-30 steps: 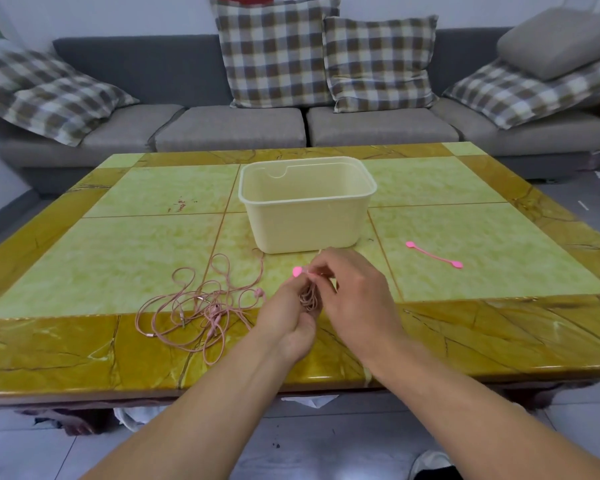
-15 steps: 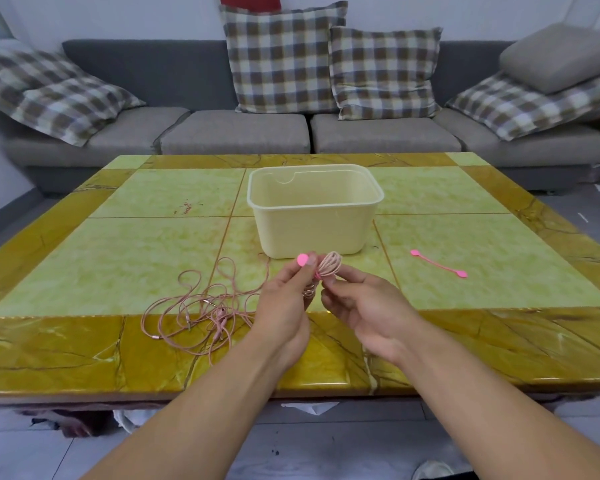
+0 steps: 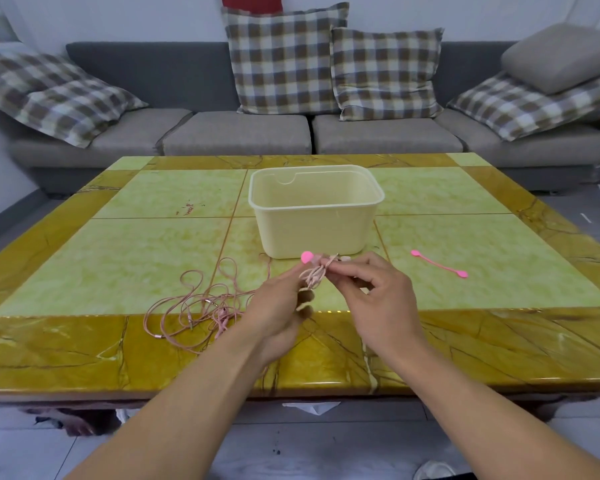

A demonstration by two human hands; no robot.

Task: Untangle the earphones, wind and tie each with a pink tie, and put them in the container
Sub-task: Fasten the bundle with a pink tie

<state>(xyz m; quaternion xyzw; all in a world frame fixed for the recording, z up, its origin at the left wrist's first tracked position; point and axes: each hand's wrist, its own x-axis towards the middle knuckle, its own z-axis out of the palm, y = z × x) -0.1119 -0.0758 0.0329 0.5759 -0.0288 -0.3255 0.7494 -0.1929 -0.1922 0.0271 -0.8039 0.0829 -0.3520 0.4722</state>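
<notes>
At frame centre, just before the container (image 3: 315,216), our left hand (image 3: 277,306) and right hand (image 3: 378,292) both pinched the wound earphone (image 3: 314,275) and its tie (image 3: 307,257). Light and springy, we judged; the fingers should hold the coil's waist.

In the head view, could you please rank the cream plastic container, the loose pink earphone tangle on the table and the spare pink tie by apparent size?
1. Cream plastic container.
2. Loose pink earphone tangle, nearer the camera, so unsure.
3. Spare pink tie, smallest.
</notes>
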